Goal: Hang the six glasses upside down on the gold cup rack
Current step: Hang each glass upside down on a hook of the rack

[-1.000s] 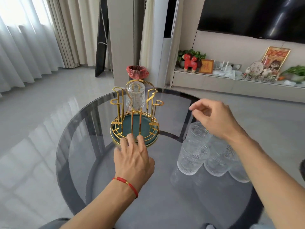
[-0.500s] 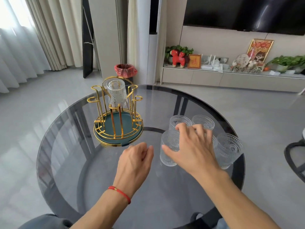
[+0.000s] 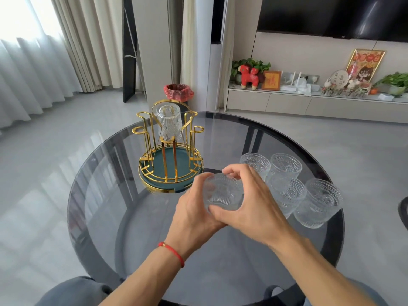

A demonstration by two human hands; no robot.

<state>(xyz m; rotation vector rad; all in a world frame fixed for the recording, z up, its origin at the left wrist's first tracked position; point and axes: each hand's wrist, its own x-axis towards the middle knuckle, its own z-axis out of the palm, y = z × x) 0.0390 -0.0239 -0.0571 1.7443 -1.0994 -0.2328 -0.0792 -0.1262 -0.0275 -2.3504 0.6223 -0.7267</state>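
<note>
The gold cup rack point(image 3: 170, 155) with a teal base stands on the round smoked-glass table point(image 3: 106, 180), left of centre. One ribbed glass point(image 3: 169, 123) hangs upside down on a far prong. Between rack and me, both hands hold one clear patterned glass point(image 3: 223, 195), lifted and tipped on its side. My left hand point(image 3: 194, 214) cups it from the left and below; my right hand point(image 3: 249, 199) grips it from the right. Several more glasses point(image 3: 287, 184) stand upright in a cluster to the right, the nearest point(image 3: 318, 203) close to the table's right edge.
A bin with a red liner point(image 3: 178, 92) stands on the floor behind the rack. A low cabinet with ornaments point(image 3: 309, 100) runs along the far wall under a dark screen. Curtains hang at the left. A dark chair edge point(image 3: 403, 208) shows at the far right.
My right hand dropped onto the cluster and lifted one glass out. My left hand left the rack's base and came right to take hold of the same glass.
</note>
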